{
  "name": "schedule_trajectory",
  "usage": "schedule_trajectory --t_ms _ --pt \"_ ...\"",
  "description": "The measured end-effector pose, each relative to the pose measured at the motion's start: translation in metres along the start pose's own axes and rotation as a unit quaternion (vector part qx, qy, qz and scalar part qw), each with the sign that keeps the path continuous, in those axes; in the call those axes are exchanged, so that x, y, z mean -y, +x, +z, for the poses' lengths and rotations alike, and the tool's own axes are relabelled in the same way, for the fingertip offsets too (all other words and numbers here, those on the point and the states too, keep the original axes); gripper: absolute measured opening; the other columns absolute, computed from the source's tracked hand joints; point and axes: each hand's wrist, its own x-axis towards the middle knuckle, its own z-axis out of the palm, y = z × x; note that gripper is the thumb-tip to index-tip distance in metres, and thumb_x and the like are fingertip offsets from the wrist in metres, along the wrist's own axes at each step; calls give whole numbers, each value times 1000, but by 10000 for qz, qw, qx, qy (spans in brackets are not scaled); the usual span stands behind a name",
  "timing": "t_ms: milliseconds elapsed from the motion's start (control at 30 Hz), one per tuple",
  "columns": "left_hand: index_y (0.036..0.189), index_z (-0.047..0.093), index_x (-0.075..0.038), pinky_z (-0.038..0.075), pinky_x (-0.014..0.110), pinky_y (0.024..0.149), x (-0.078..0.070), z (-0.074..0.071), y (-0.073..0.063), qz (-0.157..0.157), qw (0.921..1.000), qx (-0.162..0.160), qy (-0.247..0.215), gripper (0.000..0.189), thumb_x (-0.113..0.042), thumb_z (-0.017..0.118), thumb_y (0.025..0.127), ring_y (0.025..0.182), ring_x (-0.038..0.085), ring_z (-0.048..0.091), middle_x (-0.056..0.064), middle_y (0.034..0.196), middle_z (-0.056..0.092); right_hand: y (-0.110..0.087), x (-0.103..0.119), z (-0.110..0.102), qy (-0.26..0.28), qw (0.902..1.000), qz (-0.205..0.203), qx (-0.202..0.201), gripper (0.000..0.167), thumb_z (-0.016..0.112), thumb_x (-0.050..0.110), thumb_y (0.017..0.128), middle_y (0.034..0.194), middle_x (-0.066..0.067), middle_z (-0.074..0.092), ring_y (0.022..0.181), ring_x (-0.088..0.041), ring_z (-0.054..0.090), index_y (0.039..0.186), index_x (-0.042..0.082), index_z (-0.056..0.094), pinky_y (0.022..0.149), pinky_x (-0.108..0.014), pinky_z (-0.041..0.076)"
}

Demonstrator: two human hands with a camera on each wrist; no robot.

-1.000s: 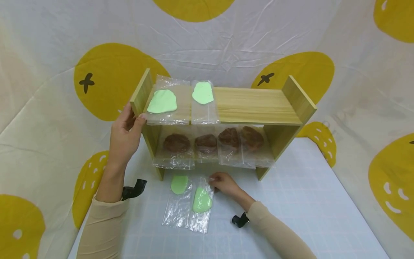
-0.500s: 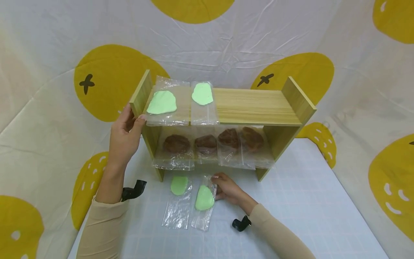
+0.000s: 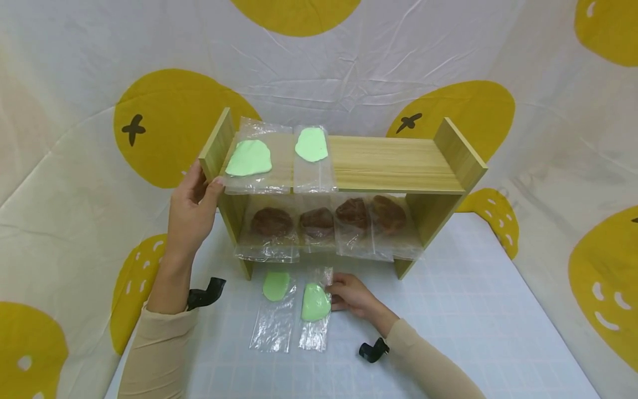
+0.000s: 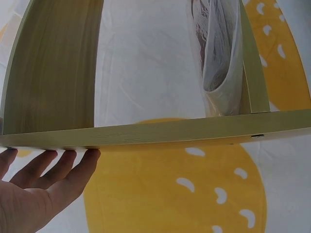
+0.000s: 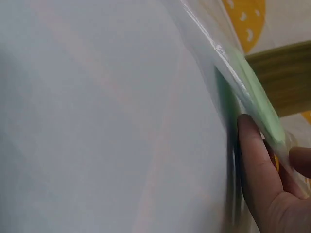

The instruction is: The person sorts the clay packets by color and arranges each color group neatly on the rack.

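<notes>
My right hand pinches the right edge of a clear plastic bag holding a flat, pale green piece. In the right wrist view the thumb lies on one side of the bag and fingers are behind it. A second bag with a green piece lies to its left on the table. At the wooden shelf, my left hand holds the left side panel, thumb at the front edge. Its fingertips touch the panel in the left wrist view.
Two bagged green pieces lie on the upper shelf board's left half. Several bags with brown round pieces line the lower board, their ends overhanging its front. The table wears a pale checked cloth; a patterned curtain hangs behind.
My right hand has drawn the right-hand bag away from the left one, slightly to the right, and the bag hangs straighter. My left hand stays on the shelf.
</notes>
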Motion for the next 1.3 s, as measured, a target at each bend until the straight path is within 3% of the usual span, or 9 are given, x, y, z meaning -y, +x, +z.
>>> schedule_trajectory --t_ms 133,300,500,600,767,1000,1300 --pt "152 45 -29 48 43 101 0 0 -1 -27 10000 14 -34 50 -22 57 103 125 27 55 1 146 52 -3 0 2 199 9996 158 -74 47 49 9 103 110 -27 62 87 -35 70 145 -6 34 75 -50 59" --pt "151 46 -29 48 43 101 -1 0 0 11 10000 1 -63 50 -22 57 103 125 27 55 2 145 53 -4 -3 3 428 9983 254 -295 50 48 15 105 109 -25 57 84 -33 70 149 1 28 74 -52 59" --pt "151 47 -29 49 43 100 -1 0 0 73 10000 12 -64 49 -22 58 103 122 26 56 2 144 54 -6 -5 5 382 9987 249 -246 72 63 7 95 116 -28 56 86 -27 68 149 -13 21 73 -42 60" --pt "151 47 -29 49 43 100 -1 0 0 63 10000 11 -54 49 -22 58 103 123 26 56 1 144 54 -7 -5 7 188 9995 112 -214 77 67 -1 90 111 -23 58 90 -24 67 146 -22 18 78 -36 59" --pt "151 47 -29 49 43 101 -2 0 0 53 10000 11 -61 49 -22 58 103 124 26 56 1 144 54 -7 -5 8 52 9997 -17 -220 69 66 -8 88 96 -15 64 91 -22 67 141 -25 26 82 -35 58" --pt "151 47 -29 49 43 100 -2 0 0 20 10000 24 -92 49 -21 57 103 124 27 56 2 145 53 -16 -7 4 180 9997 46 183 57 62 -3 93 112 -20 66 89 -29 69 141 -12 35 73 -41 60" --pt "151 47 -30 48 44 101 -1 0 0 -4 9999 35 -98 49 -22 57 103 125 27 55 1 145 53 -39 1 -6 -134 9968 -98 776 52 60 -4 94 104 -17 68 88 -24 66 142 -2 40 75 -39 58"
